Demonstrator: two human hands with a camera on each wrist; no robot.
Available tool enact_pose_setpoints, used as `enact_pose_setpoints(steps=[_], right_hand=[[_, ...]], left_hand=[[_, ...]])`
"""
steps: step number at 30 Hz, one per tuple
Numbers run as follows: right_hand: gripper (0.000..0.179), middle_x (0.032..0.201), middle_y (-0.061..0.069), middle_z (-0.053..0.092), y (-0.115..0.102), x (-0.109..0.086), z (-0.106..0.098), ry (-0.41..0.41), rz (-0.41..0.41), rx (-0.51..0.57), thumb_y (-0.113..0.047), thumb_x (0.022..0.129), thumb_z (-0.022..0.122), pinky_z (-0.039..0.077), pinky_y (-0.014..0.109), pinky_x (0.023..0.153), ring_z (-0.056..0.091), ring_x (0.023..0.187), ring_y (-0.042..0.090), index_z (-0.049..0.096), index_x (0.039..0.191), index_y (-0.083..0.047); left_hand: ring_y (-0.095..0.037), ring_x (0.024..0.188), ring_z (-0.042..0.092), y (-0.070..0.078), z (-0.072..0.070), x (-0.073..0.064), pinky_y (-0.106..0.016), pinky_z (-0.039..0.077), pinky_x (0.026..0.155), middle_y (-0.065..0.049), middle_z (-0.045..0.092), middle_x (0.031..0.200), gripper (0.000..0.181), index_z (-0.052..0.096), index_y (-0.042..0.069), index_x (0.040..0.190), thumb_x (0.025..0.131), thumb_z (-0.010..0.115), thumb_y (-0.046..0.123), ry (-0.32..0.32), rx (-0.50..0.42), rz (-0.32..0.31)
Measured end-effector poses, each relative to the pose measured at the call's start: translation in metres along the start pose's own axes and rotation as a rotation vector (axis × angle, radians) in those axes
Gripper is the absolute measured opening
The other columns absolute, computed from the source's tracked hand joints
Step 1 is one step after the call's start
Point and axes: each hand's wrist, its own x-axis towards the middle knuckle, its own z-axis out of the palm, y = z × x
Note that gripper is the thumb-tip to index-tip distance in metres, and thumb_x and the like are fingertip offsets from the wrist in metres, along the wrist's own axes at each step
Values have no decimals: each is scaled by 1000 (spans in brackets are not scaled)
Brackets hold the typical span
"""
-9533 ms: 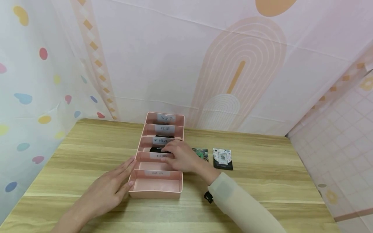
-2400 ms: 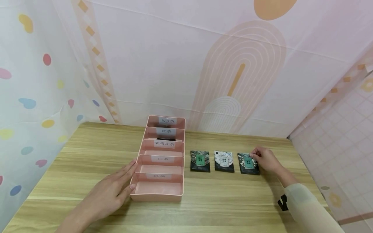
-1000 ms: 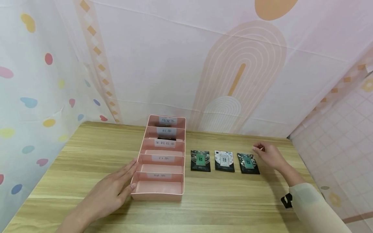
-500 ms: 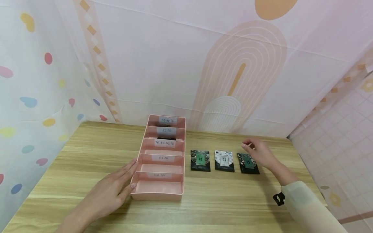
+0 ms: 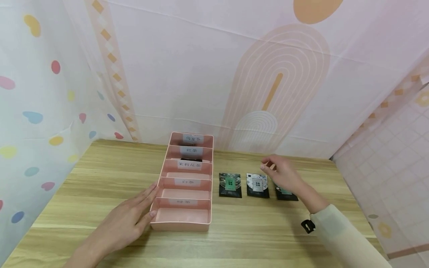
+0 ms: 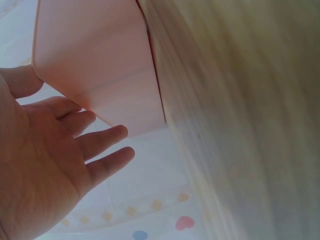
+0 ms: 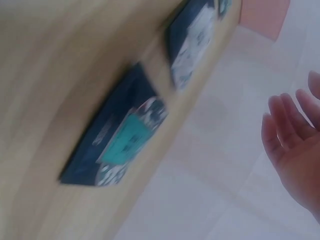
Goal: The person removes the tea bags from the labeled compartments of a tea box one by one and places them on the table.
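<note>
A pink divided box with Chinese tea labels stands on the wooden table. Against its left side rests my left hand; the left wrist view shows the fingers extended and the thumb at the box's edge. Right of the box, three tea sachets lie flat in a row: a green-labelled one, a white floral one and a teal-labelled one. Above the last two hovers my right hand, fingers loosely bent, holding nothing. It partly covers the teal-labelled sachet in the head view.
Dark packets show in the box's two rear compartments; the three nearer ones show bare pink floors. A patterned curtain hangs close behind the table. A black strap piece hangs by the right sleeve.
Earlier my right hand reached into the box's middle compartment at a dark sachet. The teal-labelled sachet then lay at the row's right end; the hand released it and moved left. Left hand stayed.
</note>
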Motion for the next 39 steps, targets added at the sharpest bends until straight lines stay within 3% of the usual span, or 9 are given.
enact_pose_setpoints(steps=[15,22,39], right_hand=[[32,129,13,69,-39,23,24,-41,-105,33,-19,104,68,56,53,98,65,117,31,69,132,-2],[41,146,17,60,-53,36,38,-48,-131,59,-20,104,69,44,54,115,53,138,35,64,140,-3],[51,155,13,52,-91,73,76,-71,-177,55,-25,102,71,36,51,121,43,146,32,59,148,-5]], left_hand=[[-38,140,52,-1,0,0,-59,48,108,-16,41,164,67,42,1,159,102,67,27,-12,1,-9],[-38,140,52,1,-1,0,-59,48,108,-17,42,163,66,44,0,158,102,67,27,-6,5,-5],[-39,141,51,0,0,1,-62,47,107,-16,41,164,68,41,3,160,103,67,29,-14,-3,-11]])
